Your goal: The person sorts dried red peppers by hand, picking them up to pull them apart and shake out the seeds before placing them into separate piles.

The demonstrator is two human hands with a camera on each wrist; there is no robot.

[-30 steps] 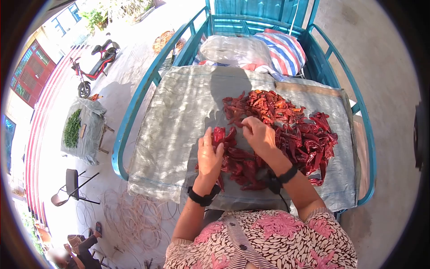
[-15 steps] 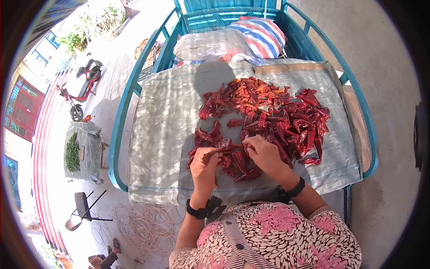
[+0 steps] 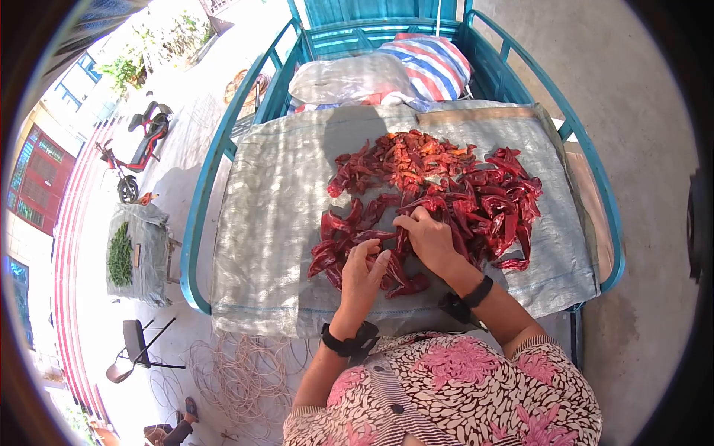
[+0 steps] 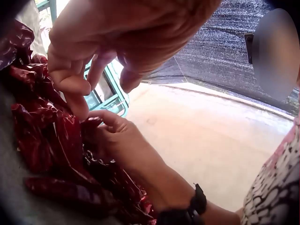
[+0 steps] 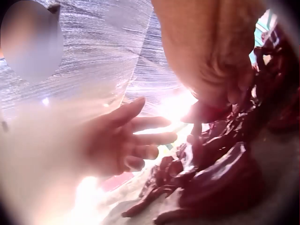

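Note:
Dried red chili peppers (image 3: pixel 483 201) lie in loose heaps on a grey woven sheet (image 3: pixel 260 215). My left hand (image 3: pixel 362 281) hovers at the near left peppers, fingers loosely bent and thumb apart, with nothing between them. In the right wrist view that same left hand (image 5: pixel 126 140) shows spread fingers. Just to its right, my right hand (image 3: pixel 433 244) reaches down into the peppers. Its fingertips pinch a dark red chili pepper (image 5: pixel 206 114), partly hidden by the fingers. A long chili pepper (image 4: pixel 65 190) lies beneath the hands in the left wrist view.
The sheet lies over a blue cart with side rails (image 3: pixel 212 178). Behind it are a pale sack (image 3: pixel 349 78) and a striped bag (image 3: pixel 435 63). At left stand a low table with green produce (image 3: pixel 120 253), a folding chair (image 3: pixel 134 342) and a scooter (image 3: pixel 145 145).
The head view has tilted. Both hands came together over the near peppers half a second ago; now the left has loosened and drawn slightly right, while the right has shifted a little away from my body.

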